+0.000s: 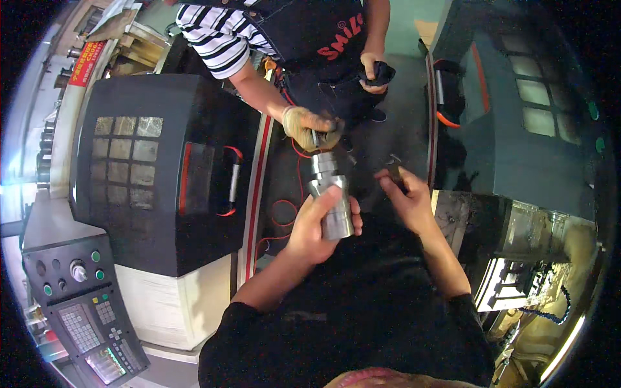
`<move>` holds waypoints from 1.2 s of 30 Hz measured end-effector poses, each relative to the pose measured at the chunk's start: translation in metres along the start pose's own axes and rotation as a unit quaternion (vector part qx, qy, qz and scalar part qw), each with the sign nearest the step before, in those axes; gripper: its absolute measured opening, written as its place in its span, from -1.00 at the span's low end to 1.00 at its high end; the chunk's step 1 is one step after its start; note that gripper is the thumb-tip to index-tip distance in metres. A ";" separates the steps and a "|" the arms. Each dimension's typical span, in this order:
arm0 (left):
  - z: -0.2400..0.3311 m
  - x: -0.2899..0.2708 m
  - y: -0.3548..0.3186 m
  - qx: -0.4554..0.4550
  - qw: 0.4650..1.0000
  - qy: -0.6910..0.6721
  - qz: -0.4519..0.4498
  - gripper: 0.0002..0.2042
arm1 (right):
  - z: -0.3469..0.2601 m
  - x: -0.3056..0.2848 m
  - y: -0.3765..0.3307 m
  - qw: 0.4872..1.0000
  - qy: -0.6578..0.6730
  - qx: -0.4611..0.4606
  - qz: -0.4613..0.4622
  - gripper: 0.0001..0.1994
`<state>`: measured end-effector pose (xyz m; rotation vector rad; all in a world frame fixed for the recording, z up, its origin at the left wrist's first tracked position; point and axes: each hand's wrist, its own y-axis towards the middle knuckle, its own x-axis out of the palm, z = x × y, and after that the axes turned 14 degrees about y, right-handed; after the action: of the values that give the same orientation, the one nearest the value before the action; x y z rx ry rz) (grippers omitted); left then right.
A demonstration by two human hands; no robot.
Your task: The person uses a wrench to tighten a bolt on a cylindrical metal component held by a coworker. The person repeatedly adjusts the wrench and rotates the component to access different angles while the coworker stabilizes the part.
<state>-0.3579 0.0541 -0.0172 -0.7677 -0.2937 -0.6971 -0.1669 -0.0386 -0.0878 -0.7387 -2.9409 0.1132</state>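
My left hand is wrapped round a shiny stepped metal cylinder, holding it in the middle with its narrower end pointing away from me. At that end, a co-worker's gloved hand grips a small metal piece just above the cylinder; whether the two touch I cannot tell. Off to the right, my right hand is closed on a small dark tool with a metal tip, whose exact kind is unclear. The co-worker's other hand holds a black bundle.
On the left stands a dark machine with a windowed door, its control panel nearer me. Another machine is on the right, with an opening below. A red hose trails over the floor between them. The co-worker stands opposite.
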 end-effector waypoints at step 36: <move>0.082 0.043 0.069 0.229 0.673 0.680 -0.181 -0.13 | -0.068 -0.010 0.012 0.977 -0.066 -0.147 0.137 -0.71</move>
<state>-0.2796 0.1285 0.0238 0.4496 0.7747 -1.3268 -0.1447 -0.0297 -0.0225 -1.2207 -2.9971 -0.2694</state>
